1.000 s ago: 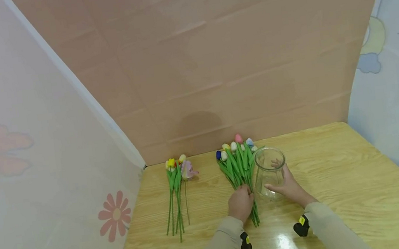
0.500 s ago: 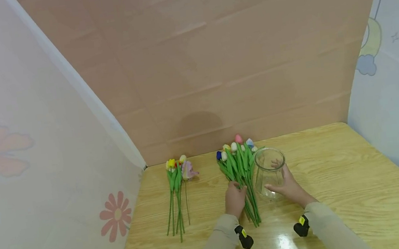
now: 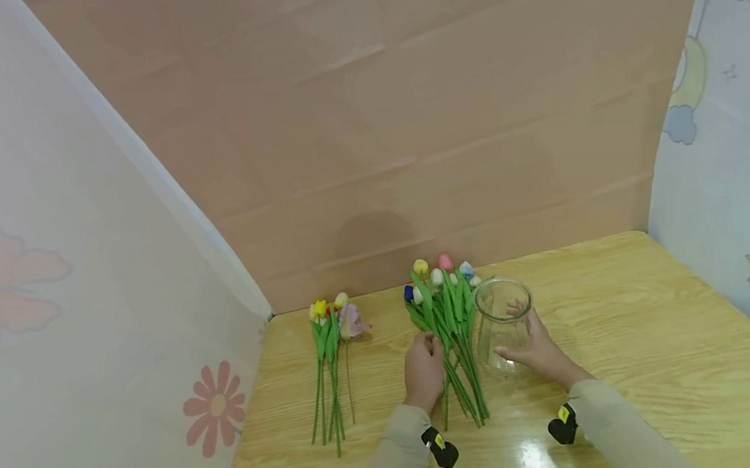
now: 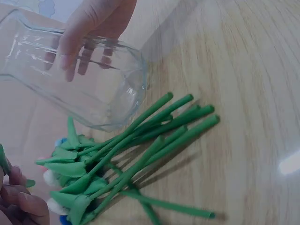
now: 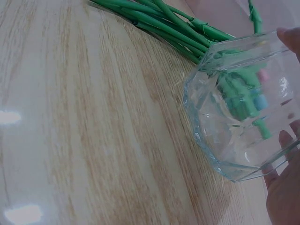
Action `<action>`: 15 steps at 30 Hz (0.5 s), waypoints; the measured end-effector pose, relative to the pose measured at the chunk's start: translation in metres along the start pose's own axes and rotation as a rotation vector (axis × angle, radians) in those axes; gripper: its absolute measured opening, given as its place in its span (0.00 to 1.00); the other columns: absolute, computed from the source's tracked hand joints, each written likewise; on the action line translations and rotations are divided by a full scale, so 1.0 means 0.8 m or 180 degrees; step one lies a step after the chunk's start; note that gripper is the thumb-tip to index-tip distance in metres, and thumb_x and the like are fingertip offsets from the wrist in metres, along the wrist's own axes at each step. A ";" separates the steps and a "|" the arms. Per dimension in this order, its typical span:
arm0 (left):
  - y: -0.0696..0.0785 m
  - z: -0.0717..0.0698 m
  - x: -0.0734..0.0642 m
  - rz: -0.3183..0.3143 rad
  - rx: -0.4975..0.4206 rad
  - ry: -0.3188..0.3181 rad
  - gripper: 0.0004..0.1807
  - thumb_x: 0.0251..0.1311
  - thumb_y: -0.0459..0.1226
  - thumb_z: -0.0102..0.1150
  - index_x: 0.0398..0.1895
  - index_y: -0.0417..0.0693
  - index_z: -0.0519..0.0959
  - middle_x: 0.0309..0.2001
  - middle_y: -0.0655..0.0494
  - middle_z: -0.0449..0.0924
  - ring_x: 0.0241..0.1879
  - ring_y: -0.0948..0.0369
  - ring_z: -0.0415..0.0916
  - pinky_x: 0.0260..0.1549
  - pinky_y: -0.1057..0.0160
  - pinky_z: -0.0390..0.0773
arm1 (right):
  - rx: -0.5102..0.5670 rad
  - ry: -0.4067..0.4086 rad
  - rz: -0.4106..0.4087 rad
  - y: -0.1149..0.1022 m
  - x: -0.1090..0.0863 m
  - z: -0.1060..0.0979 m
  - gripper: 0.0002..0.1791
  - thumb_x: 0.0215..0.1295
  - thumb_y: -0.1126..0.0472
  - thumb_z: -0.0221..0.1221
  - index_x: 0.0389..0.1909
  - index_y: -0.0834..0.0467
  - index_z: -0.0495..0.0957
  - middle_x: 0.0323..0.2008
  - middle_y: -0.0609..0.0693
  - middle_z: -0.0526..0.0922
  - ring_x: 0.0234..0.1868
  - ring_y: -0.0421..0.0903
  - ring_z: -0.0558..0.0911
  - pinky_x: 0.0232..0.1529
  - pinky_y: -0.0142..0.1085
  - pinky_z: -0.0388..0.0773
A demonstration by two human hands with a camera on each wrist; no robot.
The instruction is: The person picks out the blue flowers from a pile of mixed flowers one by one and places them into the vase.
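Observation:
A bunch of artificial tulips [image 3: 456, 310] lies on the wooden table, its heads toward the back wall and its green stems toward me. My left hand [image 3: 423, 375] is at the bunch's left side and pinches a yellow tulip [image 3: 420, 267], whose head sits a little above the others. In the left wrist view, curled fingertips [image 4: 29, 205] show beside a bit of green at the edge. Just right of the bunch stands a clear glass vase [image 3: 498, 342] with nothing in it. My right hand [image 3: 544, 354] grips its right side, thumb in front and fingers behind.
Further left lies a smaller group of flowers [image 3: 327, 340], yellow, red and cream, beside a single lilac flower [image 3: 350, 320] on a thin stem. A tan backdrop [image 3: 471, 97] rises behind the wooden table [image 3: 641, 342], with printed curtains at both sides.
My left hand let go of the stems it held together, moved left and pinched the yellow tulip, which has shifted up and slightly left from the bunch. The right hand and vase stayed put.

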State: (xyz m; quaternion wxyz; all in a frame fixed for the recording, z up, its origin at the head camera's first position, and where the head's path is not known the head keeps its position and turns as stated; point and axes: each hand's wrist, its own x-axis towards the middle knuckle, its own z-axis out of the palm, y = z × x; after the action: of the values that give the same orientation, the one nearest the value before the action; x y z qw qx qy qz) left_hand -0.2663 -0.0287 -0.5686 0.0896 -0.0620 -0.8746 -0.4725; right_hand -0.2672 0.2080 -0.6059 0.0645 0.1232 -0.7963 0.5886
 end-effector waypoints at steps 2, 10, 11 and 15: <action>0.002 -0.012 0.000 0.0069 0.0085 0.0045 0.17 0.73 0.39 0.46 0.56 0.38 0.74 0.17 0.61 0.70 0.10 0.69 0.59 0.12 0.69 0.62 | 0.0014 -0.0018 0.0008 -0.009 -0.001 0.000 0.52 0.57 0.63 0.68 0.74 0.58 0.42 0.70 0.70 0.52 0.73 0.71 0.41 0.62 0.73 0.40; -0.015 -0.057 0.005 0.0942 0.1139 0.0886 0.17 0.69 0.38 0.53 0.57 0.40 0.75 0.16 0.61 0.71 0.09 0.75 0.52 0.10 0.76 0.55 | -0.0045 -0.0023 0.0027 -0.020 -0.005 0.000 0.51 0.58 0.61 0.68 0.73 0.60 0.44 0.69 0.69 0.54 0.73 0.71 0.42 0.61 0.73 0.42; -0.020 -0.063 0.007 0.1068 0.1265 0.1034 0.17 0.69 0.38 0.54 0.56 0.40 0.75 0.15 0.60 0.71 0.08 0.75 0.51 0.09 0.76 0.53 | -0.0056 -0.0009 0.0013 -0.013 -0.004 0.000 0.52 0.57 0.60 0.69 0.73 0.60 0.43 0.69 0.68 0.53 0.73 0.71 0.42 0.61 0.73 0.42; -0.048 -0.086 0.017 0.1425 0.1644 0.1504 0.17 0.71 0.41 0.51 0.56 0.41 0.76 0.13 0.59 0.71 0.07 0.75 0.46 0.08 0.76 0.49 | -0.0075 -0.0001 0.0001 0.005 0.000 0.001 0.53 0.58 0.58 0.68 0.74 0.57 0.42 0.70 0.67 0.53 0.73 0.69 0.42 0.62 0.73 0.41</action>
State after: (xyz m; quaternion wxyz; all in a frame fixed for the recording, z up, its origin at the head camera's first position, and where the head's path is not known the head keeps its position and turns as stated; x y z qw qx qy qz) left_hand -0.2798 -0.1065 -0.5599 0.4010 -0.1159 -0.8847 -0.2076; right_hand -0.2684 0.2086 -0.6097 0.0657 0.1223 -0.8033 0.5792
